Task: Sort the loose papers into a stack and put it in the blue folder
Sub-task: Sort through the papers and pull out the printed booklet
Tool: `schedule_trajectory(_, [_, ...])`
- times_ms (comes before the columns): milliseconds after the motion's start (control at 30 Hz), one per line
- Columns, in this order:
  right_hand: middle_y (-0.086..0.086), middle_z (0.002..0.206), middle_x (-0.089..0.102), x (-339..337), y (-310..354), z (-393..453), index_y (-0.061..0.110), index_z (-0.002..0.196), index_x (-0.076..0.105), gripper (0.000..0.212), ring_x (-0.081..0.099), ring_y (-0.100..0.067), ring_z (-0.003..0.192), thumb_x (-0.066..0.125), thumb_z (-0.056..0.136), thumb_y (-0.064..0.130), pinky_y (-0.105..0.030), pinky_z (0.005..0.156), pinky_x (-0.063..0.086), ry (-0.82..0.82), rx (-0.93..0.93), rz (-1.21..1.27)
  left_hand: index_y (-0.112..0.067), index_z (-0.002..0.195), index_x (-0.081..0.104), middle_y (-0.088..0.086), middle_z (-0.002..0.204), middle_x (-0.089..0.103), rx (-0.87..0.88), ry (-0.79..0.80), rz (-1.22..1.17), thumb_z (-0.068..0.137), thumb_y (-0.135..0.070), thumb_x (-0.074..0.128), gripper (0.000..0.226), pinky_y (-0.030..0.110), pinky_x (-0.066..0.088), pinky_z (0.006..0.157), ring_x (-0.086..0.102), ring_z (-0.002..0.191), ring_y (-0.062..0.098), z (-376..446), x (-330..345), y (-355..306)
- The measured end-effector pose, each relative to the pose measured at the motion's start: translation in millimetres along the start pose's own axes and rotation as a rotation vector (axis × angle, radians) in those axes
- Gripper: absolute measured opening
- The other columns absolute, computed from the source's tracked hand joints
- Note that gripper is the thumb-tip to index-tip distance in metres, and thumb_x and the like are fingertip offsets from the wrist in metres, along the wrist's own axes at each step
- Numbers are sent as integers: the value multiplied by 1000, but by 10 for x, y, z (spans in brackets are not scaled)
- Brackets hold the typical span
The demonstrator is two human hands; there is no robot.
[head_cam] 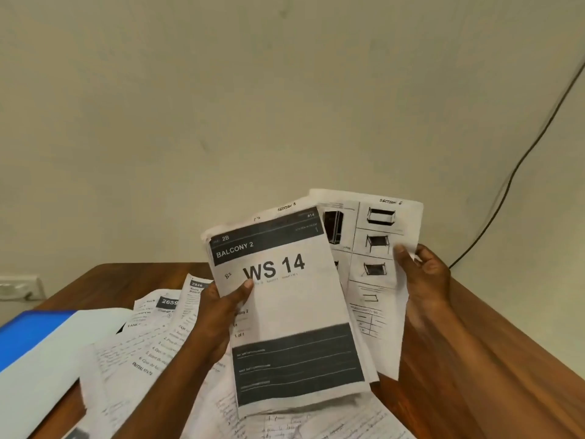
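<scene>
Two hands up, both gripping sheets. Left hand [221, 315] pinches the "WS 14" sheet [291, 315], thumb on its face. Right hand [425, 277] pinches the diagram sheet [376, 248] fanned behind, to the right. At least 4 loose papers [152, 340] on the wooden table [474, 375] below-left of the grip. Blue folder [31, 337] far left, lying open; contents can't tell.

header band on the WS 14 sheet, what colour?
Dark grey with white lettering, on the white WS 14 sheet; head view, the only one.
</scene>
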State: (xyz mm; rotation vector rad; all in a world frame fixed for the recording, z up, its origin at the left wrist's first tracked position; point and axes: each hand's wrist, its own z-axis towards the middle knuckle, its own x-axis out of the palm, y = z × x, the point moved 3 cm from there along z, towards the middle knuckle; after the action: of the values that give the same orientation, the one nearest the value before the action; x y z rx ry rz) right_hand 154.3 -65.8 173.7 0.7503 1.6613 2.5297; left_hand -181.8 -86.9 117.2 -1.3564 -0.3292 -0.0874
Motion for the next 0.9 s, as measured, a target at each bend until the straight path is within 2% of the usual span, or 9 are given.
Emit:
schedule_trajectory(133, [-15,108,80,260,273,-247,7,121,71,28,76,-41,100,70,97,20,-55,88,63,150,46,0,-25,118,62,-5,100,81,59,-21,36,81,-29,84,43,39,61,70,80,86,26,-249,43,-221])
schedule_trajectory(300, [-15,110,79,485,418,-576,8,118,72,28,77,-36,99,66,99,27,-48,88,63,316,57,-4,-25,117,63,-1,102,81,105,-91,55,89,-21,78,32,39,64,67,80,83,28,-481,1,-401])
schedule_trajectory(500, [-11,99,81,580,393,-957,14,105,72,27,78,-36,94,64,96,38,-48,82,64,343,8,-61,-24,118,63,-5,97,81,124,-65,89,89,-18,79,33,29,62,59,80,81,21,-669,20,-505])
schedule_trajectory(600, [-14,98,80,567,320,-1081,21,98,75,51,78,-38,89,80,73,66,-47,76,66,351,-3,-50,-23,116,64,-5,94,81,88,-70,107,91,-20,79,29,27,61,57,79,77,18,-708,37,-458])
schedule_trajectory(633, [-16,99,79,560,292,-1121,20,98,74,54,78,-38,87,81,70,66,-46,73,66,346,8,-31,-22,114,65,-5,92,81,66,-73,94,93,-20,77,25,29,62,57,79,76,20,-715,43,-448])
schedule_trajectory(700, [-18,98,79,542,258,-1209,11,103,70,44,77,-40,88,70,83,51,-47,73,66,318,19,-11,-19,114,66,-1,95,82,27,-84,71,93,-23,77,23,39,65,66,80,77,26,-713,55,-431])
schedule_trajectory(733, [-16,98,79,529,244,-1249,10,106,69,41,77,-39,87,63,88,46,-50,75,66,291,31,-37,-18,113,66,2,98,82,20,-94,65,93,-24,77,24,44,66,70,80,78,28,-709,66,-428])
schedule_trajectory(800, [-6,100,80,454,137,-1257,18,112,72,42,78,-31,89,57,95,54,-53,81,65,232,10,-161,-20,113,66,4,101,81,36,-115,61,93,-26,77,23,48,66,75,79,80,30,-704,92,-436])
schedule_trajectory(900, [2,127,74,437,90,-1354,28,129,68,63,70,-26,119,53,91,77,-55,104,55,188,-24,-172,-23,111,66,1,101,80,78,-147,70,93,-29,78,22,46,67,76,79,81,27,-727,157,-458])
